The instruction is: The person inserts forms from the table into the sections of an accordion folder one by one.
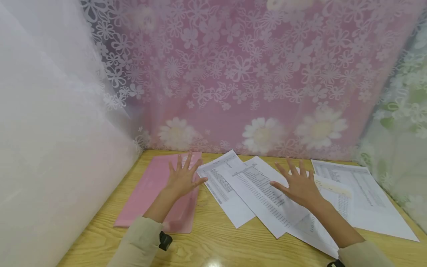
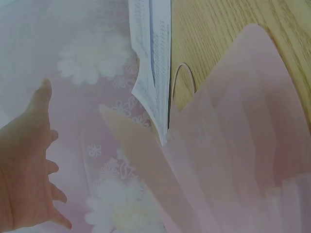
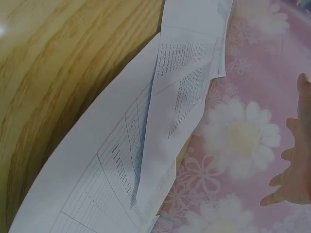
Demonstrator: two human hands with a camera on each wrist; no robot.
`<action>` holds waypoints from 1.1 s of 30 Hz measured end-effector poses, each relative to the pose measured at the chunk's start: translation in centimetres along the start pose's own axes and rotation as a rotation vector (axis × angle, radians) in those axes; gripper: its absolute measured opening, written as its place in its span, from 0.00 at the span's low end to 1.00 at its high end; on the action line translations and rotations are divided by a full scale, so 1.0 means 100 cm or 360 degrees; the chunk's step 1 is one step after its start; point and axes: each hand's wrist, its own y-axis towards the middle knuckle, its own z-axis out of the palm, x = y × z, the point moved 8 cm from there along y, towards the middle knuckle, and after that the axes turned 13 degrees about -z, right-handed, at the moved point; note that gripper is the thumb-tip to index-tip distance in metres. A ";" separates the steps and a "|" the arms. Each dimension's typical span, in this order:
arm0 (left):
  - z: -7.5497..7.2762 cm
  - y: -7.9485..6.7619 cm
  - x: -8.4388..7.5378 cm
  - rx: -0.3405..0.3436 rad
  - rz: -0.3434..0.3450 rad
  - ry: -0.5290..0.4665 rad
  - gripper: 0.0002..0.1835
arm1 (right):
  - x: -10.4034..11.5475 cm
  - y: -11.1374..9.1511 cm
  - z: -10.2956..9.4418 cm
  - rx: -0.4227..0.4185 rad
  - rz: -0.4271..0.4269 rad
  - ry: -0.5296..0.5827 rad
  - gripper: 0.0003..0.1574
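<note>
My left hand (image 1: 181,181) hovers with spread fingers over a pink file folder (image 1: 146,200), holding nothing. In the left wrist view the folder (image 2: 233,136) lies close below, with a thin elastic loop (image 2: 183,73) at its edge. My right hand (image 1: 300,187), fingers also spread, is above several printed sheets that overlap in a fan. Among them are a middle sheet (image 1: 263,193), a left sheet (image 1: 220,185) and a far-right sheet (image 1: 363,196). In the right wrist view the right hand (image 3: 296,155) is partly cut off at the edge, with the sheets (image 3: 180,97) beside it.
Folder and papers lie on a wood-grain table (image 1: 213,244). A pink flowered curtain (image 1: 233,92) hangs along the back edge. A white sheet wall (image 1: 60,129) borders the left side, and a pale flowered curtain (image 1: 400,148) borders the right.
</note>
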 end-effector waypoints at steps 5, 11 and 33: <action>-0.001 0.000 0.002 -0.0004 -0.0005 -0.0025 0.40 | 0.004 0.001 -0.001 -0.0020 -0.0011 -0.0010 0.48; -0.003 -0.002 0.003 -0.0008 -0.0011 -0.0012 0.39 | 0.008 0.003 0.001 -0.0041 -0.0036 0.0005 0.48; -0.010 -0.036 0.035 -0.0073 -0.0102 -0.0131 0.39 | 0.081 0.021 0.020 -0.0142 -0.0212 0.0091 0.46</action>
